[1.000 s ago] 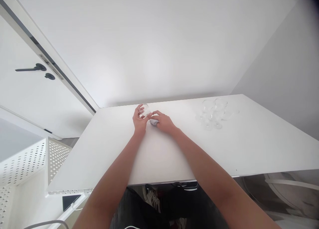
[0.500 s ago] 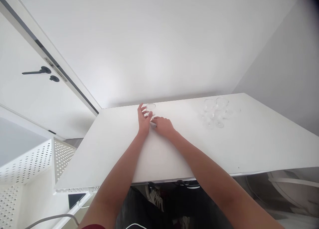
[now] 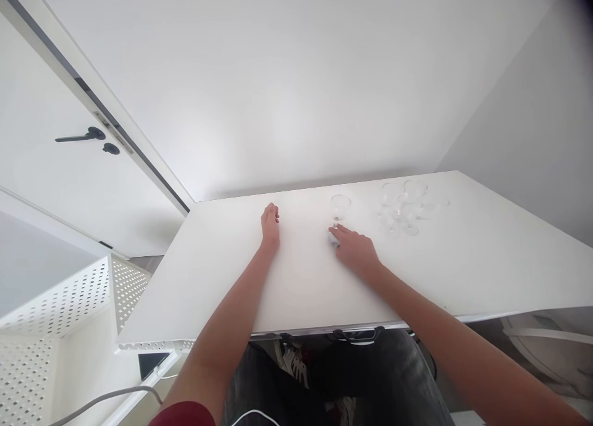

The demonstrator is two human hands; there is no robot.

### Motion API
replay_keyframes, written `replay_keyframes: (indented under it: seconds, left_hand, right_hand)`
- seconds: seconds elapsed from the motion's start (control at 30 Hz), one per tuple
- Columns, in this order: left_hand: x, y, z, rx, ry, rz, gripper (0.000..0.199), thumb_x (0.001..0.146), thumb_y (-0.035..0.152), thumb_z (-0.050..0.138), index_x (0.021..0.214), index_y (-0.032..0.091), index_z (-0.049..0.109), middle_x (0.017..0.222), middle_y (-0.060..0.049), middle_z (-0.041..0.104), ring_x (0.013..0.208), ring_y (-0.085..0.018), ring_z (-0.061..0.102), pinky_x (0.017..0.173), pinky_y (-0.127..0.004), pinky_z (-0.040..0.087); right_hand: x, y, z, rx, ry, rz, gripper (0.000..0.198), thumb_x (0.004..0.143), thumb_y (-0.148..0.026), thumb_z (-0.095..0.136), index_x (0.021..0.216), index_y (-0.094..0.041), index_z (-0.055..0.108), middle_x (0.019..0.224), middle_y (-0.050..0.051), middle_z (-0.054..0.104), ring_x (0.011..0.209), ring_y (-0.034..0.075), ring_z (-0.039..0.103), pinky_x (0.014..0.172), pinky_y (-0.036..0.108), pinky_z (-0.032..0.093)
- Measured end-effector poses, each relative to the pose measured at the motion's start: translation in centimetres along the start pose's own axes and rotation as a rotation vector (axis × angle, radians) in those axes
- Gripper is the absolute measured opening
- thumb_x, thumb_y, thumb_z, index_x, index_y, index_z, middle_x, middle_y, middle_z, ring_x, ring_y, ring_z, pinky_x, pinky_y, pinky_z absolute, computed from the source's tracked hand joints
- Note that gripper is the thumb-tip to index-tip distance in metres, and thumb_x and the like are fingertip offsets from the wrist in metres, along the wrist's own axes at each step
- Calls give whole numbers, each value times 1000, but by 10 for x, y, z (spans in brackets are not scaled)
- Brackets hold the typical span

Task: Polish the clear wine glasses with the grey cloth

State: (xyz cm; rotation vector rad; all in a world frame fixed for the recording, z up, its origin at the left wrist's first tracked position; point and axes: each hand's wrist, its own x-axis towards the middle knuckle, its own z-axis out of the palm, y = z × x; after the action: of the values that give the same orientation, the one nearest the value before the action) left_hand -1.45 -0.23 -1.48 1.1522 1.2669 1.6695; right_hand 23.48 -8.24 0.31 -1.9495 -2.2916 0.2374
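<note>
A clear stemmed glass (image 3: 341, 205) stands out from the fingers of my right hand (image 3: 356, 248), which is closed around its stem low over the white table. Something pale and whitish (image 3: 333, 238) shows under those fingers; whether it is the glass's foot or a cloth I cannot make out. My left hand (image 3: 270, 225) is off to the left, apart from the glass. Its fingers are loosely curled together, with nothing visible in them.
Several clear stemmed glasses (image 3: 410, 207) are grouped at the back right of the white table (image 3: 296, 290). A wall rises behind the table. Left of it are a door with a black handle (image 3: 81, 134) and a perforated white panel (image 3: 127, 290).
My right hand has moved right with the glass, toward the other glasses. My left hand has let go of the glass, and its spread fingers have curled in. The view has shifted slightly.
</note>
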Motion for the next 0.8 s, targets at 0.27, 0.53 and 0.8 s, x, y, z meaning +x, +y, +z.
replay_keyframes:
  seconds: [0.27, 0.53, 0.8]
  left_hand:
    - [-4, 4, 0, 9, -52, -20, 46, 96, 61, 49, 72, 23, 49, 86, -4, 51, 78, -18, 45, 72, -31, 41]
    - [-8, 12, 1, -1, -73, -44, 40, 100, 50, 48, 73, 21, 50, 89, -4, 51, 77, -16, 43, 69, -27, 38]
    - [-9, 16, 3, 8, -107, -79, 44, 98, 50, 54, 66, 21, 48, 73, -2, 44, 69, -16, 40, 66, -28, 36]
  right_hand:
    - [-23, 53, -8, -99, 15, 218, 65, 87, -18, 43, 150, -29, 51, 163, 5, 43, 107, 31, 69, 83, 45, 54]
    - [-21, 51, -10, -55, 25, 234, 61, 90, -22, 44, 150, -28, 51, 162, 6, 43, 105, 30, 69, 82, 44, 54]
    - [-17, 52, -10, -31, 31, 299, 61, 91, -25, 43, 152, -27, 48, 165, 10, 38, 102, 31, 70, 81, 46, 55]
